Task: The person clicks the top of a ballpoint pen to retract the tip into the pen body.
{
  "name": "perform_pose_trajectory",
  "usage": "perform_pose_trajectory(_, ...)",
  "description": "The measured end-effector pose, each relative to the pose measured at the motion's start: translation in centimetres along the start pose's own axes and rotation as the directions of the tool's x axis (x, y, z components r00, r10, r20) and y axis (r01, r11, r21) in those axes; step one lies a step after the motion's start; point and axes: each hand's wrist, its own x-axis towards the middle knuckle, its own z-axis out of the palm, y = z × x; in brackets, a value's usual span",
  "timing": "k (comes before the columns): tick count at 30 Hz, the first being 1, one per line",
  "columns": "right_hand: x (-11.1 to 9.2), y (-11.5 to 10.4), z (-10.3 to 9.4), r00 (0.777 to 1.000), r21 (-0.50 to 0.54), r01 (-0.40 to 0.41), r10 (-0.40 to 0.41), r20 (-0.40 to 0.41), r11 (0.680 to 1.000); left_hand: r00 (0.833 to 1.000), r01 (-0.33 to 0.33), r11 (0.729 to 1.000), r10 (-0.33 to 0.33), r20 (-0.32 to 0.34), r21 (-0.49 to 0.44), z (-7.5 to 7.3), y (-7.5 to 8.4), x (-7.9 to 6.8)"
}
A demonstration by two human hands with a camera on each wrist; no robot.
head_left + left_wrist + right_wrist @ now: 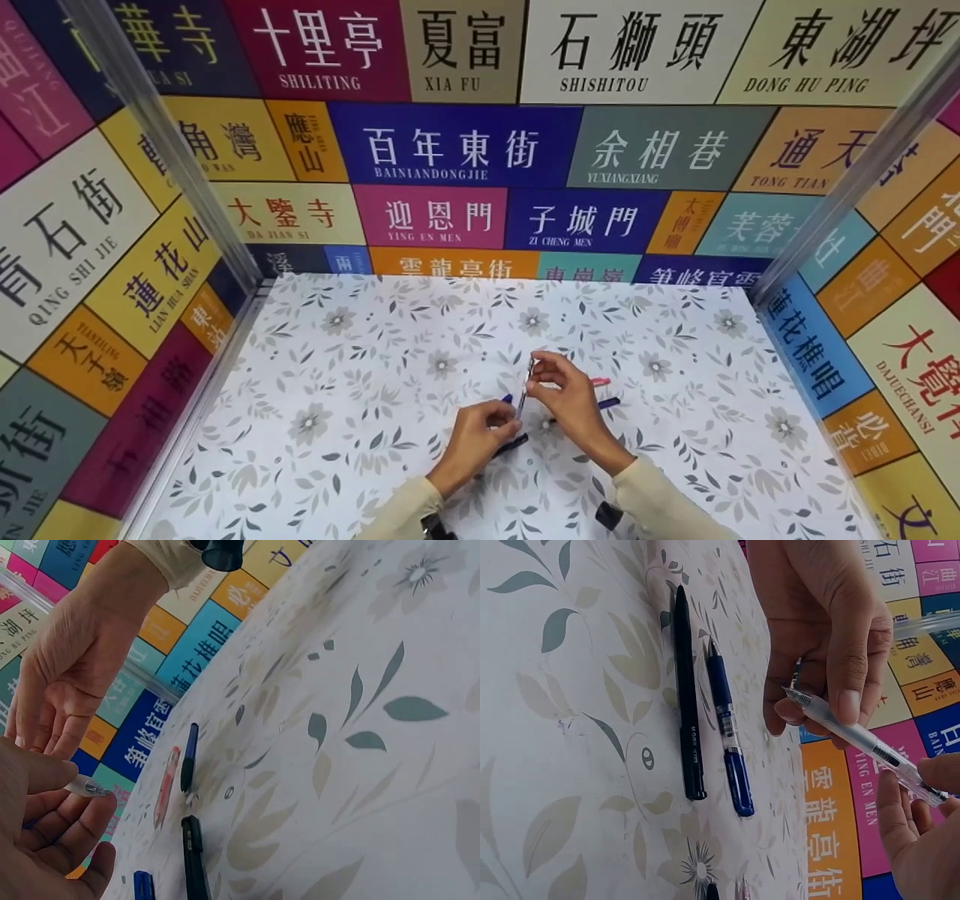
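Observation:
Both hands hold a clear-barrelled pen (862, 739) between them over the table. In the head view the pen (524, 386) slants up from the left hand to the right. My left hand (476, 435) pinches it near its pointed end, with the thumb along the barrel in the right wrist view. The right hand (570, 401) grips the upper, rear end between thumb and fingers. A slim dark-and-white piece (796, 672) shows by the left fingers. Below the left hand lie a black pen (688, 697) and a blue pen (730, 735), side by side.
On the table beyond the right hand lie a pink pen (166, 786) and a dark blue pen (190, 757). A white flowered cover (337, 375) spreads over the tabletop. Panels with large characters (457, 146) stand around it, with clear posts (862, 176) at the corners.

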Motion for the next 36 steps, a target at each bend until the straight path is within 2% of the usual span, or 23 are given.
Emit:
perform_pose_trajectory(9,-0.6,-1.1,-0.6,0.996,-0.027,0.028,-0.026,0.086,0.999,0.995,0.088,0.994,-0.084,0.052,-0.069,0.5,1.2,-0.3)
perform_pose_trajectory(16,-1.3,-1.9,-1.4,0.988,-0.057,0.022,-0.013,0.151,0.998,0.993,0.101,0.985,-0.091,0.074,-0.137,0.9,1.8,-0.8)
perform_pose_trajectory(24,-1.7,-2.0,-1.8,0.988,-0.072,0.027,-0.016,0.152,0.997,0.993,0.103,0.971,-0.088,0.079,-0.214,1.2,2.4,-1.2)
perform_pose_trajectory(32,-1.9,-2.0,-1.9,0.990,-0.062,0.034,-0.025,0.141,0.997,0.990,0.127,0.967,-0.111,0.082,-0.223,1.5,2.7,-1.6)
perform_pose_trajectory(36,-1.9,-2.1,-1.9,0.988,-0.052,0.027,-0.019,0.151,0.998,0.986,0.159,0.948,-0.140,0.089,-0.274,1.6,2.8,-1.7)
